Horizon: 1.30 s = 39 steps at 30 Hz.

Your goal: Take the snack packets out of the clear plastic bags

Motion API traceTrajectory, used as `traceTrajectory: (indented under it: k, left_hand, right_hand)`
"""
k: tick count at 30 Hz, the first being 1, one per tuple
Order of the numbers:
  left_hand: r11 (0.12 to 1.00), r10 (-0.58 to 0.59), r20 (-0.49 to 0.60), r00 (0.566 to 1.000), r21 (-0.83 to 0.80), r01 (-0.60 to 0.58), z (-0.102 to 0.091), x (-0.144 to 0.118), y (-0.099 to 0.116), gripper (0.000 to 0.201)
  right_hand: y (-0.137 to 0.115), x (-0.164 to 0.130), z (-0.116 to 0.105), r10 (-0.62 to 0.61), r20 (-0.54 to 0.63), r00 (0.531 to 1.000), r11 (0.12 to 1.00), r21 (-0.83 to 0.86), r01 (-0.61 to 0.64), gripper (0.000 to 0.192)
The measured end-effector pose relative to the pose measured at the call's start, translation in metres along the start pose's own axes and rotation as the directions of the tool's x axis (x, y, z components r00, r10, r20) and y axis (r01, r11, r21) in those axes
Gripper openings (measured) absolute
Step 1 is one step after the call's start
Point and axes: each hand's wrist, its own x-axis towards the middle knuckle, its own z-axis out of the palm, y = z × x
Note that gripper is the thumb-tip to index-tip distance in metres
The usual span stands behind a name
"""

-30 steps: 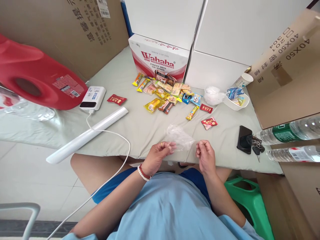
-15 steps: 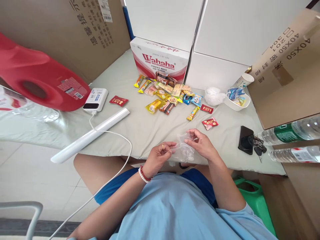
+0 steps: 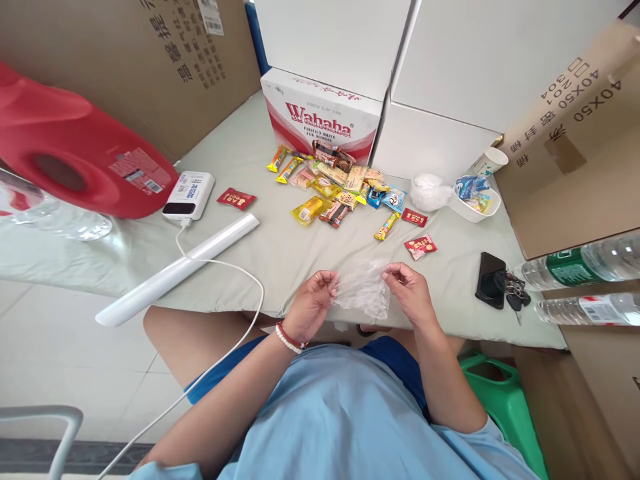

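A small clear plastic bag (image 3: pixel 364 289) hangs between my two hands at the near edge of the grey-green table (image 3: pixel 280 253). My left hand (image 3: pixel 314 304) pinches its left edge, and my right hand (image 3: pixel 409 289) pinches its right edge. The bag is stretched a little and looks empty. Beyond it lies a heap of small wrapped snacks (image 3: pixel 336 189), with a red packet (image 3: pixel 421 247) nearest my right hand.
A white roll (image 3: pixel 178 269), a power bank (image 3: pixel 189 195) with its cable and a red jug (image 3: pixel 75 160) lie left. A Wahaha carton (image 3: pixel 320 120) stands at the back. A white bowl (image 3: pixel 473 200), phone with keys (image 3: pixel 493 280) and water bottles (image 3: pixel 585 263) are right.
My right hand came in from the right and took hold of the bag. Both hands now hold it spread between them, slightly higher over the table edge.
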Motion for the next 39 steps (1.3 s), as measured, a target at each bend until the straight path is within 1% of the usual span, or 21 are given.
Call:
traceTrajectory:
  k: [2,4,6,8,9,11,13,15,17,19,20,22,24,26,27,29,30,31,34,37,39]
  left_hand:
    - [0.999,-0.038,0.062,0.997,-0.022,0.039,0.004,-0.002,0.004,0.042]
    - [0.998,-0.016,0.072,0.997,0.062,0.012,0.008,-0.003,0.007,0.044]
    - [0.975,0.05,-0.01,0.999,0.216,-0.047,0.011,-0.002,0.009,0.034]
    - [0.949,0.093,-0.135,0.987,0.311,-0.047,0.012,0.003,0.01,0.026]
    - [0.952,0.097,-0.188,0.977,0.304,-0.036,0.012,0.005,0.01,0.028]
    - [0.976,0.101,-0.257,0.961,0.214,-0.045,0.011,0.01,0.011,0.032]
    - [0.989,0.134,-0.299,0.945,0.097,-0.11,0.01,0.014,0.013,0.029]
    - [0.982,0.183,-0.358,0.916,0.012,-0.191,0.007,0.017,0.017,0.026]
    - [0.969,0.195,-0.415,0.889,-0.059,-0.24,0.003,0.02,0.023,0.023]
    - [0.961,0.174,-0.449,0.876,-0.116,-0.25,-0.001,0.022,0.029,0.023]
    - [0.959,0.169,-0.455,0.875,-0.13,-0.252,-0.003,0.022,0.032,0.023]
    - [0.955,0.201,-0.447,0.871,-0.107,-0.276,-0.005,0.021,0.036,0.026]
    - [0.946,0.281,-0.421,0.863,-0.03,-0.323,-0.003,0.017,0.036,0.032]
    - [0.931,0.355,-0.376,0.856,0.062,-0.359,0.004,0.01,0.032,0.039]
    - [0.923,0.384,-0.349,0.855,0.108,-0.37,0.009,0.006,0.029,0.041]
    - [0.904,0.423,-0.28,0.862,0.197,-0.379,0.018,-0.003,0.023,0.043]
    - [0.894,0.432,-0.238,0.87,0.239,-0.379,0.021,-0.007,0.02,0.044]
    - [0.883,0.436,-0.194,0.879,0.28,-0.376,0.024,-0.011,0.017,0.045]
    - [0.843,0.424,-0.089,0.901,0.401,-0.358,0.023,-0.022,0.016,0.049]
    - [0.804,0.424,-0.056,0.904,0.482,-0.348,0.016,-0.029,0.021,0.051]
    - [0.781,0.44,-0.049,0.896,0.514,-0.355,0.014,-0.032,0.024,0.052]
  right_hand:
    - [0.0,0.0,0.002,-0.061,0.003,0.998,0.997,-0.052,0.061,0.021]
    - [-0.001,0.0,0.004,-0.127,0.005,0.992,0.987,-0.102,0.127,0.021]
    - [-0.005,-0.002,0.007,-0.196,-0.008,0.981,0.97,-0.146,0.193,0.02]
    - [-0.009,-0.005,0.01,-0.259,-0.041,0.965,0.951,-0.182,0.248,0.02]
    - [-0.011,-0.008,0.011,-0.285,-0.061,0.957,0.943,-0.198,0.268,0.02]
    - [-0.014,-0.015,0.012,-0.327,-0.094,0.94,0.926,-0.23,0.299,0.019]
    - [-0.013,-0.024,0.012,-0.354,-0.126,0.926,0.914,-0.257,0.315,0.019]
    - [-0.008,-0.034,0.011,-0.343,-0.161,0.925,0.92,-0.257,0.296,0.018]
    - [0.0,-0.045,0.011,-0.263,-0.149,0.953,0.951,-0.206,0.23,0.018]
    - [0.011,-0.055,0.011,-0.12,-0.034,0.992,0.985,-0.126,0.115,0.022]
    - [0.016,-0.059,0.01,-0.048,0.042,0.998,0.994,-0.091,0.052,0.024]
    - [0.023,-0.063,0.008,0.043,0.144,0.989,0.998,-0.055,-0.035,0.029]
    - [0.024,-0.063,0.005,0.02,0.124,0.992,0.997,-0.07,-0.011,0.036]
    - [0.018,-0.06,0.005,-0.1,0.07,0.993,0.985,-0.135,0.108,0.045]
    - [0.013,-0.058,0.008,-0.175,0.06,0.983,0.967,-0.178,0.183,0.049]
    - [-0.001,-0.053,0.019,-0.304,0.089,0.949,0.909,-0.269,0.317,0.056]
    - [-0.008,-0.049,0.026,-0.349,0.112,0.93,0.876,-0.315,0.366,0.055]
    - [-0.015,-0.044,0.032,-0.382,0.127,0.915,0.842,-0.359,0.401,0.048]
    - [-0.032,-0.023,0.041,-0.456,0.08,0.886,0.759,-0.484,0.434,0.013]
    - [-0.043,-0.001,0.033,-0.518,-0.002,0.856,0.715,-0.55,0.431,0.014]
    - [-0.049,0.009,0.026,-0.511,0.03,0.859,0.745,-0.482,0.461,0.013]
